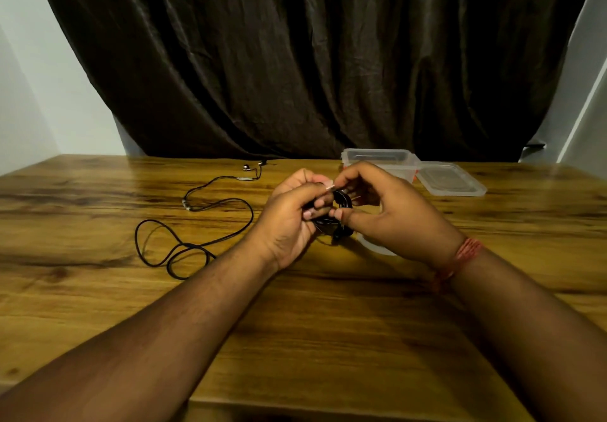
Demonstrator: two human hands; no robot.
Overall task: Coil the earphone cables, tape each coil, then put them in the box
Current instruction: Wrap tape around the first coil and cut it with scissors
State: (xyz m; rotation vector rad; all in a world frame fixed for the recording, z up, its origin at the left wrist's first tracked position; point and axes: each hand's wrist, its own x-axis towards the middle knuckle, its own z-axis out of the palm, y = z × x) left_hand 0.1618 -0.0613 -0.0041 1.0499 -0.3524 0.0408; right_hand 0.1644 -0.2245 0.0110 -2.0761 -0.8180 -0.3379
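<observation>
hands (335, 211) pinched around coiled earphone cable (341, 206)

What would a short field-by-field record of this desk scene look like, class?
left hand: holding coiled earphone cable
right hand: pinching the same coil
loose earphone cable: uncoiled on table, left of the hands
box: open, behind the hands
lid: lying right of box
task stage: one coil in hand, nothing visibly boxed

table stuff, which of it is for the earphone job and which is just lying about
For the job: black coiled cable held in both hands; loose black earphone cable; clear plastic box; clear lid; tape roll.

Just there: dark curtain; red wrist thread.
</observation>
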